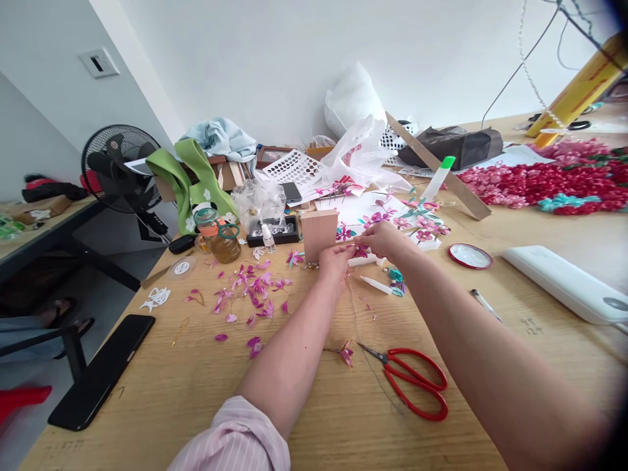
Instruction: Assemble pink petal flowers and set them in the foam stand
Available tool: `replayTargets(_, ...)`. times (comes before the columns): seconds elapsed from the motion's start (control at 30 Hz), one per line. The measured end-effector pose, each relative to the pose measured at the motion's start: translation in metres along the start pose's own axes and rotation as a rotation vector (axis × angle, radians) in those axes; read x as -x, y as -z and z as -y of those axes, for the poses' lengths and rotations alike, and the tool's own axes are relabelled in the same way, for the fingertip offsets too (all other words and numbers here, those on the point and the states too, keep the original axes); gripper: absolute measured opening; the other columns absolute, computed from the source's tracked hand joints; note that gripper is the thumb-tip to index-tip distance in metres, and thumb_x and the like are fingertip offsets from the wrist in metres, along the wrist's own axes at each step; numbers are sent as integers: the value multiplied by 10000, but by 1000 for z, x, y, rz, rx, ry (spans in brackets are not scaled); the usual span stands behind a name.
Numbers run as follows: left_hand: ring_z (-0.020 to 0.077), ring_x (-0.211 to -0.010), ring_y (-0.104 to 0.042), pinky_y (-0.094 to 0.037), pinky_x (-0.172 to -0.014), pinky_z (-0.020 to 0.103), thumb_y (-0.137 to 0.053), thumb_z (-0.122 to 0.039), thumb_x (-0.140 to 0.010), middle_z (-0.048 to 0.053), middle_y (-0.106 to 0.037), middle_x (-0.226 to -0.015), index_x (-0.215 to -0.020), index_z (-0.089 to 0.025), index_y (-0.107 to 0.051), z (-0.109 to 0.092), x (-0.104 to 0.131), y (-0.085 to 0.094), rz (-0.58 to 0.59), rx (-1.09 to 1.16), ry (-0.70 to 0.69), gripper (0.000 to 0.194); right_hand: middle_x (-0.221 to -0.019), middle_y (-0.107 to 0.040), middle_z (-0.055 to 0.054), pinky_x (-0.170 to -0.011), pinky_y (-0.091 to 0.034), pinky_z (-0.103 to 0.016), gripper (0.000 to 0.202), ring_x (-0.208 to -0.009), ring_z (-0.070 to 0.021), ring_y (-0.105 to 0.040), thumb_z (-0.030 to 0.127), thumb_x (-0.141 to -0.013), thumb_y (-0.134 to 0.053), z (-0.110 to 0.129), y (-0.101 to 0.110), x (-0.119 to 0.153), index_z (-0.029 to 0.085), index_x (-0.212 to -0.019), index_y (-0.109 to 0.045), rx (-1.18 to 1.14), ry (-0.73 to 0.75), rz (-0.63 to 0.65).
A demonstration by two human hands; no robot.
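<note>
Nearest to me on the desk (167, 386), red-handled scissors (392, 358) lie open, their tips just beside a loose flower (346, 354). A black phone (103, 373) lies along the left edge, and pink petals (260, 288) are scattered left of the forearms. Beyond the scissors, the left hand (337, 259) and right hand (386, 238) come together, fingertips pinched narrow on a small purple flower (362, 252), held just above the desk near its middle. A thin thread (354, 311) trails below them. Just behind the left hand stands a wooden block (318, 232); a jar (220, 243) is farther left. Past these I see a green bag (196, 180), a heap of red and pink flowers (534, 176) on the right, and a black fan (120, 167) beyond the desk's left side.
</note>
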State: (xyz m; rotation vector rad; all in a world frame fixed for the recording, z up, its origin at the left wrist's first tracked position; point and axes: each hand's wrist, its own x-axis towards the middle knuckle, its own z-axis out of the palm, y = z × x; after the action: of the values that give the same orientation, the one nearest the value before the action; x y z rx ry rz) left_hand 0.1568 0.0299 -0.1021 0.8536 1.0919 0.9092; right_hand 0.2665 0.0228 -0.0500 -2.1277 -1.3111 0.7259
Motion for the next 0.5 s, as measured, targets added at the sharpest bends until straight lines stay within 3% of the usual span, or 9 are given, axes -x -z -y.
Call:
replayTargets(0.37,24,-288,-289,-202,-342,199,-709,-289,-710,-35,-531,-474,-760,-109,-693,0,-1,3,43,-2,-22,188,-306,-401,51,-317,-343,-215,180,-272,-93,-396,239,-746,-673,-3,1,1,122,-619,-622,-28,14,12)
replayTargets(0.5,30,-284,-294,-189,-342,201,-679,-296,-739,-43,-504,-461,-770,-113,-691,-1,1,4,44,-6,-14,186,-317,-417,51,-321,-365,-209,173,-277,-89,-410,241,-748,-673,-4,2,3,125,-631,-621,-34,15,15)
